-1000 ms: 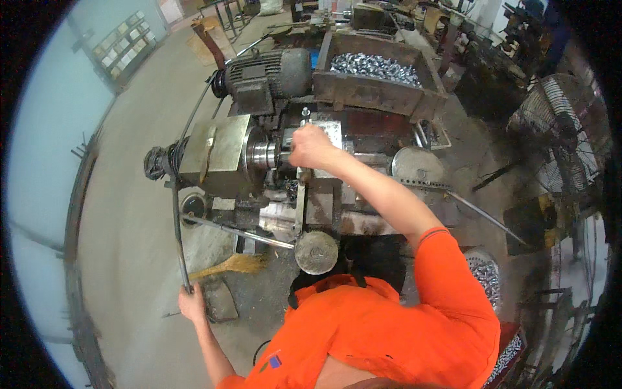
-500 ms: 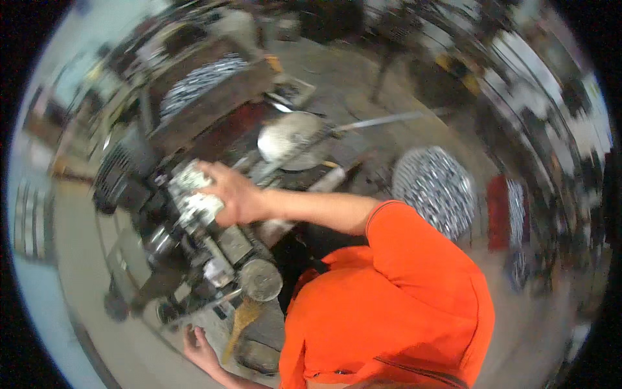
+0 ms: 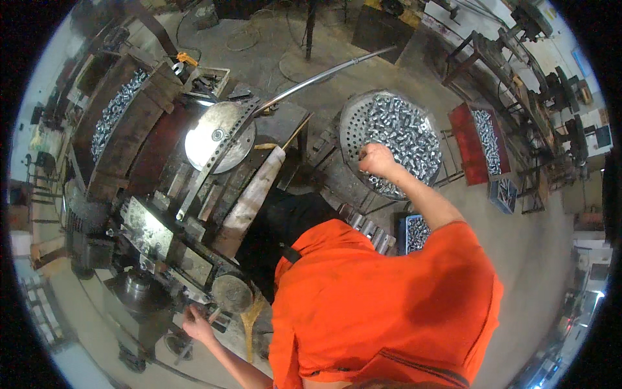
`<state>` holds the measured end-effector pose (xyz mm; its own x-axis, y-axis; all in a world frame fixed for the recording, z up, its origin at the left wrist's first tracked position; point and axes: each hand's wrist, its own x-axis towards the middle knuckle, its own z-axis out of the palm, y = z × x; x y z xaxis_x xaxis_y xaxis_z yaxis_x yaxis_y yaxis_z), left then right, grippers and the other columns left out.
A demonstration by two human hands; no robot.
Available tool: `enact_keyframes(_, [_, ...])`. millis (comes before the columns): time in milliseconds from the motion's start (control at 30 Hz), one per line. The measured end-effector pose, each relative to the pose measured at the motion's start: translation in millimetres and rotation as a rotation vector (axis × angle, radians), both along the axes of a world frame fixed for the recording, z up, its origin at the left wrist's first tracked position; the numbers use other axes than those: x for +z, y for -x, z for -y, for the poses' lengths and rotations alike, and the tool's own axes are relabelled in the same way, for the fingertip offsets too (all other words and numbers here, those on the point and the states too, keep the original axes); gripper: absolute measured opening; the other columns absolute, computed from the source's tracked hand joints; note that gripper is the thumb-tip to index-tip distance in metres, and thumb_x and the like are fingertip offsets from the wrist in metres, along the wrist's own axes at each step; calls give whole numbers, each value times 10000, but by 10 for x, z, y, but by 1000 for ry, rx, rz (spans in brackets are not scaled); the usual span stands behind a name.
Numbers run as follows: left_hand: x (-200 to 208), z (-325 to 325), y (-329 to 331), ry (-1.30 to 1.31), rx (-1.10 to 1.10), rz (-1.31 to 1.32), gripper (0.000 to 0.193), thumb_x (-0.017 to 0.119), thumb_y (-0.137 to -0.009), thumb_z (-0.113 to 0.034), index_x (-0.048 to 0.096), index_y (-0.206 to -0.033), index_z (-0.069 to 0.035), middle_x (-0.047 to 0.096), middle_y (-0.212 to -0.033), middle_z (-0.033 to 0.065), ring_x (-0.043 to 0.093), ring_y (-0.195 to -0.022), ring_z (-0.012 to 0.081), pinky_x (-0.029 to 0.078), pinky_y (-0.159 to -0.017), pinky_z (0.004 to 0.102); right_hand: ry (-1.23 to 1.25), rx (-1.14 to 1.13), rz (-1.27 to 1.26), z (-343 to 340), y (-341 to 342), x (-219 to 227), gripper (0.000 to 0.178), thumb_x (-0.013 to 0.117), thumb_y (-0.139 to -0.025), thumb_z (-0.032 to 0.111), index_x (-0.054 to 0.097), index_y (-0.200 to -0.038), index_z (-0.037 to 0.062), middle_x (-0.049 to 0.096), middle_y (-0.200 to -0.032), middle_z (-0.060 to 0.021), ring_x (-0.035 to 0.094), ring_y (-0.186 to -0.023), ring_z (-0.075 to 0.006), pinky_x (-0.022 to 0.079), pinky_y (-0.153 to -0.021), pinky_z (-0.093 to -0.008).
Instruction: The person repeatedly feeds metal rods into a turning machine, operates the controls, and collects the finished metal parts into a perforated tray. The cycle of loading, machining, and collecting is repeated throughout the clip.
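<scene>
My right hand [image 3: 378, 159], its fingers curled together, is over the left part of a round perforated tray [image 3: 354, 120]. Small shiny metal fittings [image 3: 405, 133] are heaped on that tray. Whatever the right fingers hold, if anything, is hidden. Down at the lower left, my left hand [image 3: 196, 324] is by the front end of a metal machine [image 3: 184, 259], beside a short rod [image 3: 214, 315]. Its fingers are bent and look closed; what is in them cannot be made out. A pale, shiny block [image 3: 148, 228] sits on top of the machine.
Behind the machine lie a round metal disc [image 3: 206, 133] and a long perforated lever bar [image 3: 223, 153]. A wooden trough [image 3: 133, 133] of metal parts stands left. Right are a red bin [image 3: 468, 139] and a blue crate [image 3: 408, 236] of parts. A yellow brush [image 3: 249, 324] hangs near the machine.
My right hand has left the machine's pale block and swung right to the perforated tray. My left hand has shifted slightly up beside the rod, its fingers more bent. The view has turned.
</scene>
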<state>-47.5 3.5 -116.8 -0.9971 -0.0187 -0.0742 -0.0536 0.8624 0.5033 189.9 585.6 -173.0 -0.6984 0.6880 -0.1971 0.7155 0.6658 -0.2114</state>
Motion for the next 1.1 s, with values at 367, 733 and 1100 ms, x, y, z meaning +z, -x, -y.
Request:
enact_keyframes(367, [-165,111,41,146,-47,-217,357,556,-864,-290,632,-933,52,644,-848,195,607,-751,339,453,-652,423,75,-4,170,-46,323,-77,326,579,-620,262,661,-838,34,618,-977,-180,600,-923,-309,485,-810,-358])
enact_keyframes(733, [1,46,-58,38,-50,-156,272,556,-837,-257,647,-902,-8,632,-843,202,602,-768,348,459,-668,414,-209,652,71,-406,348,-218,176,573,-723,285,673,-733,140,646,-863,-73,571,-814,-281,453,-738,-382])
enact_keyframes(1100, [887,686,-431,-29,49,-328,210,601,-822,-213,644,-928,-38,629,-760,175,624,-683,305,476,-599,352,742,713,-636,995,1978,1514,358,453,-602,-78,703,-845,4,636,-1017,-137,585,-924,-187,431,-823,-262])
